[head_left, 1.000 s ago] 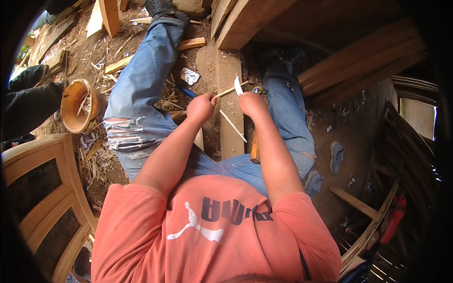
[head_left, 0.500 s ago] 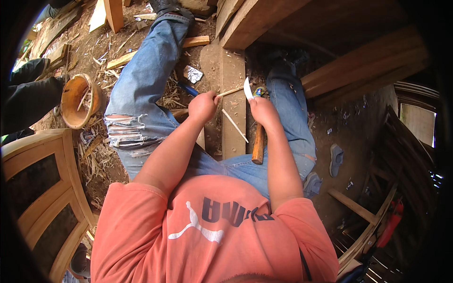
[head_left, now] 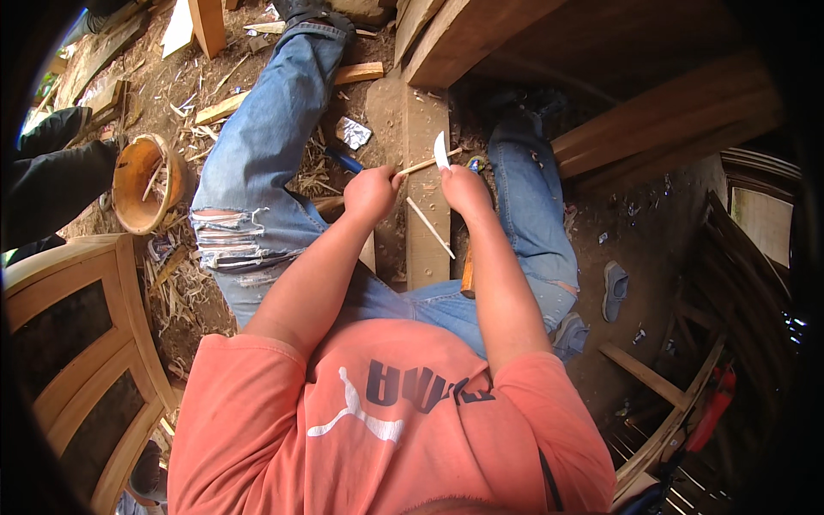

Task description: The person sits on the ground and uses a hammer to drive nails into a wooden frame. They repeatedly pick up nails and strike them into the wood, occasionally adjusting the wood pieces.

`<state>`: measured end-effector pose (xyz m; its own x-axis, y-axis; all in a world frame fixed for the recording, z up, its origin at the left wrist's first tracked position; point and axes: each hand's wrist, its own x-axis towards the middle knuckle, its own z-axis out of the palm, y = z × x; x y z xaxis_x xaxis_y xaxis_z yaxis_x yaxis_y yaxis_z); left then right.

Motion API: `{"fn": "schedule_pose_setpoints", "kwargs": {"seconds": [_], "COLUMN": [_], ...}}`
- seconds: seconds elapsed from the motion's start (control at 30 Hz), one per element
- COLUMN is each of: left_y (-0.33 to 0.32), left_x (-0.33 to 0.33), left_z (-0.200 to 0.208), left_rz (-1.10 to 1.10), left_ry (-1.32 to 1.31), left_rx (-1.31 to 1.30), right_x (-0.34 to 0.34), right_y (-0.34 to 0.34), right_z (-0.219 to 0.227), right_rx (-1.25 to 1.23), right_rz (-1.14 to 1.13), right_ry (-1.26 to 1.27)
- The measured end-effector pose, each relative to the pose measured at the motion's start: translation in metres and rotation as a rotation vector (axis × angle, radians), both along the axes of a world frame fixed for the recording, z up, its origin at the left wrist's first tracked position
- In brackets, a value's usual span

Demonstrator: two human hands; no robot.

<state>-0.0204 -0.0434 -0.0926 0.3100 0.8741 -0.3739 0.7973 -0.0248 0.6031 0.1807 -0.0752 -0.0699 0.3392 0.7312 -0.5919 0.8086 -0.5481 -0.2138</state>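
Brown dirt floor (head_left: 245,73) is flanking a flat wooden plank (head_left: 422,273); above it, the left hand (head_left: 372,193) is gripping a slim tan wooden stick (head_left: 422,166), the right hand (head_left: 465,189) a curved white-bladed knife (head_left: 441,149); whittling is seemingly continuing, unfinished.

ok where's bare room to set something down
The plank between the knife blade and wooden beam looks mostly bare, as does the floor between the right trouser leg and grey sandal. Crowded: mid-plank, around the held stick and loose stick, and the shavings beside the orange container.
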Motion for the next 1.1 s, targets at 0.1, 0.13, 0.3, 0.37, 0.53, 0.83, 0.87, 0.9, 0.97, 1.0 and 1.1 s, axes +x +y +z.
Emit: {"fn": "schedule_pose_setpoints", "kwargs": {"seconds": [0.1,0.13,0.3,0.37,0.53,0.83,0.87,0.9,0.97,1.0,1.1], "left_y": [-0.001,-0.002,-0.011,-0.012,-0.005,0.004,0.005,0.006,0.006,0.008,0.009], "left_x": [0.0,0.0,-0.003,-0.003,0.002,0.001,0.001,0.001,0.0,0.001,0.001], "left_z": [0.0,0.0,0.0,-0.002,-0.004,0.002,0.0,-0.002,-0.006,-0.009,-0.015], "left_rz": [-0.003,0.001,-0.107,-0.118,-0.043,-0.046,-0.042,-0.033,-0.025,-0.025,-0.019], "left_ry": [-0.002,-0.01,0.036,0.017,0.023,-0.023,-0.036,-0.06,-0.097,-0.11,-0.111], "left_rx": [-0.007,0.005,-0.004,0.003,-0.038,-0.257,-0.283,-0.293,-0.32,-0.331,-0.34], "right_x": [0.002,0.002,0.018,0.022,0.02,0.013,0.015,0.019,0.021,0.022,0.026], "right_y": [-0.013,-0.018,-0.034,-0.032,-0.01,-0.006,-0.007,-0.007,-0.009,-0.009,-0.008], "right_z": [-0.006,-0.007,-0.001,0.001,0.0,-0.008,-0.009,-0.009,-0.012,-0.013,-0.014], "right_rx": [-0.003,0.019,0.136,0.187,0.175,0.132,0.138,0.145,0.142,0.138,0.125], "right_rz": [0.007,0.014,0.03,-0.014,-0.04,-0.05,-0.043,-0.036,-0.026,-0.024,0.005], "right_ry": [0.021,0.037,0.12,0.08,-0.028,-0.048,-0.043,-0.038,-0.023,-0.014,0.015]}}
